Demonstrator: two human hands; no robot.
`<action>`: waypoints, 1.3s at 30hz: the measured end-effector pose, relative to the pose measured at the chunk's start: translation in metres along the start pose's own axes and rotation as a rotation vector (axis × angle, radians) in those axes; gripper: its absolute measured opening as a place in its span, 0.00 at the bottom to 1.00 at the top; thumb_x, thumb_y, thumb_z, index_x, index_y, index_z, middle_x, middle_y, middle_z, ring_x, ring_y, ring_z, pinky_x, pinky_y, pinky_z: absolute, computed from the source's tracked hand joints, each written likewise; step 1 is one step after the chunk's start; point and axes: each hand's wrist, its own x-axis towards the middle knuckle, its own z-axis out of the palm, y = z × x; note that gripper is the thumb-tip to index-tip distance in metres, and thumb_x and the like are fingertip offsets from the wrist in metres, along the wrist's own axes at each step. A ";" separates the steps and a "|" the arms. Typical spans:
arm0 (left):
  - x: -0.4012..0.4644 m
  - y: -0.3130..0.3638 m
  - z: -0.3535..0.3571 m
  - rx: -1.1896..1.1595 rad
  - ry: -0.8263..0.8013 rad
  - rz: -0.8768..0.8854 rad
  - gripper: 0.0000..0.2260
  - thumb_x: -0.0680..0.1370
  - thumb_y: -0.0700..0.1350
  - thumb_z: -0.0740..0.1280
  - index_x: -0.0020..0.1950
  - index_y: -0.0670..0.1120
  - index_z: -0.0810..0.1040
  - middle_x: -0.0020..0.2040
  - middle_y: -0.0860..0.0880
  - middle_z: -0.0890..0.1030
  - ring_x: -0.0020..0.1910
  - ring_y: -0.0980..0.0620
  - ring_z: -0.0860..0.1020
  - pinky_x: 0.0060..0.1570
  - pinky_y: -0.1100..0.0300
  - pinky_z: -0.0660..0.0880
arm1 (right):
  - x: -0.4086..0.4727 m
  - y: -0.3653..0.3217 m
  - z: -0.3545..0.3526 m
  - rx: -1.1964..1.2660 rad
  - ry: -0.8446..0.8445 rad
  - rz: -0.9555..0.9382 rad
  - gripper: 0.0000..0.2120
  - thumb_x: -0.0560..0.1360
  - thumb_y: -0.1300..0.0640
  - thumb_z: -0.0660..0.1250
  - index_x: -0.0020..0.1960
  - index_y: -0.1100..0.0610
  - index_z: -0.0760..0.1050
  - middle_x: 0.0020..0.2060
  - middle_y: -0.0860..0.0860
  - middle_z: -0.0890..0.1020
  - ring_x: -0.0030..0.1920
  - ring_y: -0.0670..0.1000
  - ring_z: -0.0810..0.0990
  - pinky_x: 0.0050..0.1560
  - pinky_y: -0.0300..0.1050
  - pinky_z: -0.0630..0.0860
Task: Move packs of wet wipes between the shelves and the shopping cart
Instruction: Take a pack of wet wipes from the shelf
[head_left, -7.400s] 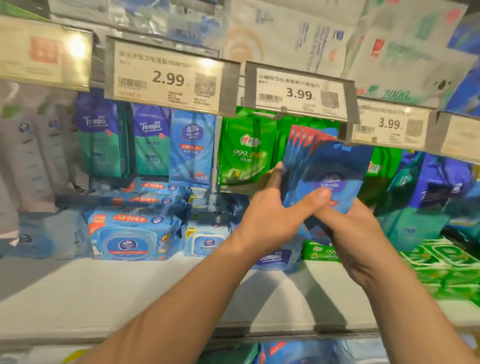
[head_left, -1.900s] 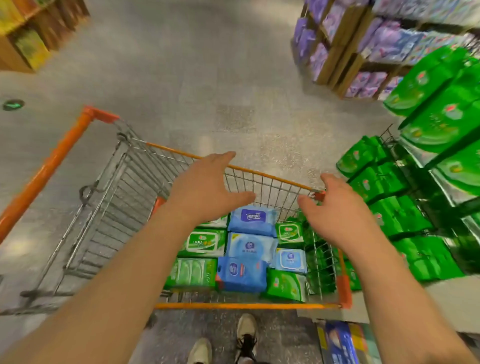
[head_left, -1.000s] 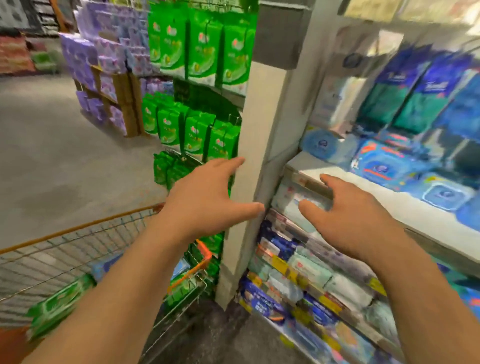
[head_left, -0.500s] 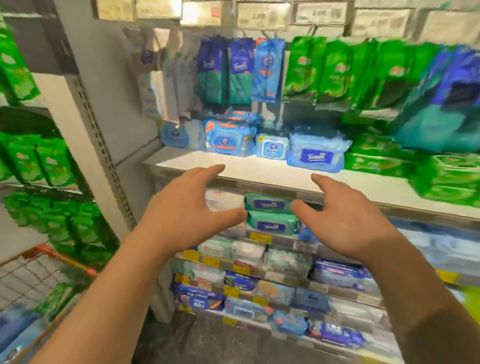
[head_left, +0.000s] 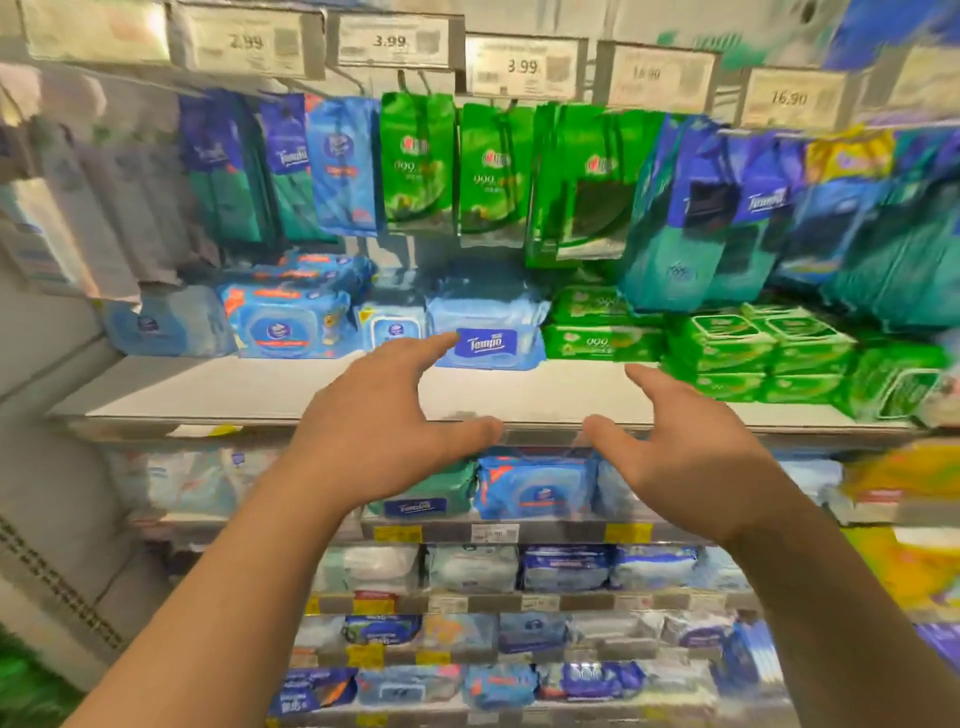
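Two bare hands are raised in front of the shelving, head view, neither holding anything. Left hand (head_left: 379, 436): fingers extended and spread, thumb out to the right, fingertips overlapping the lower left corner of a pale blue Tempo pack (head_left: 488, 327); whether they touch it cannot be told. Right hand (head_left: 685, 452): fingers likewise straight and loosely spread, thumb pointing left toward the other thumb, a gap between the two. Both hands sit over the front edge of the white shelf (head_left: 208, 384). The Tempo pack lies flat on that shelf, roughly centre, soft wrinkled light-blue wrapper with a dark blue label bearing white lettering. Left of it, just beside, a small blue-lidded pack (head_left: 392, 327), then a stack of brighter blue packs with orange trim (head_left: 291, 322), then a pale pack (head_left: 166, 322) at the far left. Right of the Tempo pack, stacked green packs marked 999 (head_left: 602, 327), and further green packs with dark oval lids (head_left: 753, 353). Above, slim packs hang from hooks: blue-and-teal ones (head_left: 244, 166), one light blue (head_left: 345, 166), several green (head_left: 457, 166), larger blue-teal Tempo bags (head_left: 727, 218) at right, blurred. Price tags (head_left: 395, 41) along the top rail read 2.99, 3.99, 3.99, 16.90, 16.90. Below the hands, a blue pack with orange trim (head_left: 535, 488) and a teal pack (head_left: 426, 493) sit on the next shelf down; lower shelves hold more white and blue packs (head_left: 519, 566), detail smeared by motion. Cart not in view.
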 end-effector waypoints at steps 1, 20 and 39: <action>0.011 0.000 0.003 -0.018 0.000 0.012 0.47 0.61 0.78 0.63 0.79 0.64 0.63 0.78 0.59 0.69 0.75 0.56 0.69 0.71 0.47 0.71 | 0.008 0.001 -0.002 -0.003 0.018 0.011 0.36 0.80 0.40 0.64 0.82 0.53 0.58 0.79 0.49 0.64 0.78 0.50 0.62 0.74 0.40 0.57; 0.209 -0.029 0.036 -0.242 -0.116 0.196 0.44 0.65 0.72 0.67 0.80 0.60 0.65 0.77 0.59 0.70 0.74 0.57 0.69 0.71 0.52 0.69 | 0.182 -0.020 -0.006 0.159 0.416 0.051 0.41 0.77 0.43 0.66 0.83 0.53 0.50 0.81 0.49 0.59 0.80 0.50 0.60 0.79 0.50 0.57; 0.276 0.041 0.124 -1.586 -0.137 -0.133 0.13 0.73 0.41 0.75 0.56 0.48 0.79 0.44 0.54 0.87 0.47 0.56 0.86 0.51 0.59 0.82 | 0.276 0.009 -0.009 0.965 0.272 -0.048 0.24 0.62 0.57 0.78 0.57 0.56 0.80 0.48 0.54 0.88 0.51 0.59 0.87 0.59 0.65 0.80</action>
